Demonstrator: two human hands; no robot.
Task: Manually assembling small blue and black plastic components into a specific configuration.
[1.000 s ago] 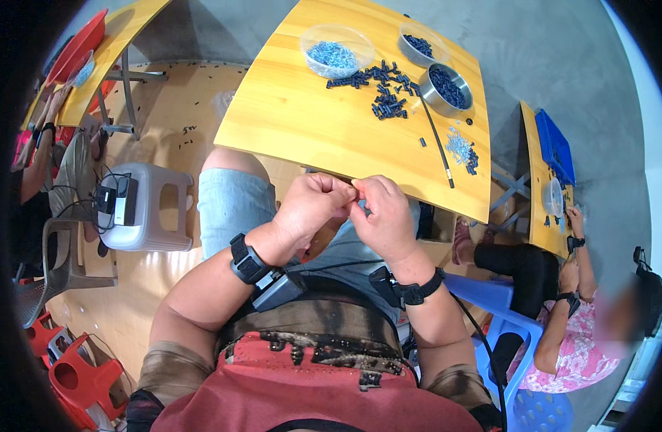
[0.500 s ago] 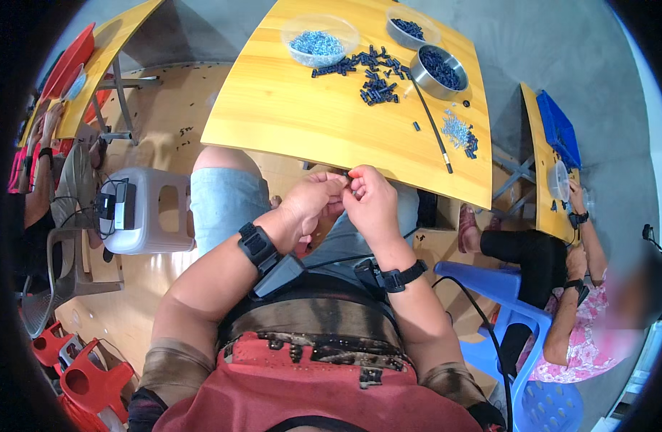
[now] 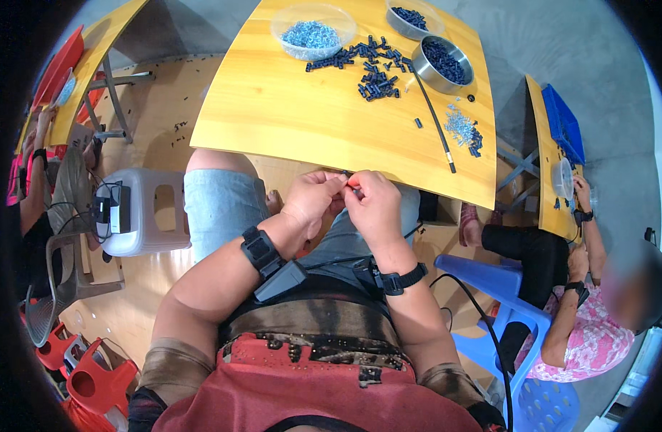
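Observation:
My left hand (image 3: 311, 200) and my right hand (image 3: 374, 207) meet just off the near edge of the yellow wooden table (image 3: 273, 122). Both are closed, fingertips pinched together around a small black piece (image 3: 347, 174), mostly hidden by the fingers. Beyond them on the tabletop lies a loose heap of short black tubular pieces (image 3: 377, 88). A single black piece (image 3: 419, 123) lies apart, left of a thin black rod (image 3: 437, 122) with a light band near its near end. To the rod's right is a small pile of clear bluish pieces (image 3: 459, 128) beside some black ones.
At the table's far side stand a clear bowl of bluish pieces (image 3: 311, 34), a clear tub of black pieces (image 3: 410, 20) and a steel bowl (image 3: 462, 85). A grey stool (image 3: 140, 209) is left; a person in a pink flowered top (image 3: 586, 342) sits right, at another table with a blue tray (image 3: 563, 126).
My hands stay pinched together by the table edge, with slight finger movement. The view has shifted a little, so the table sits slightly higher. The pieces on it look unchanged.

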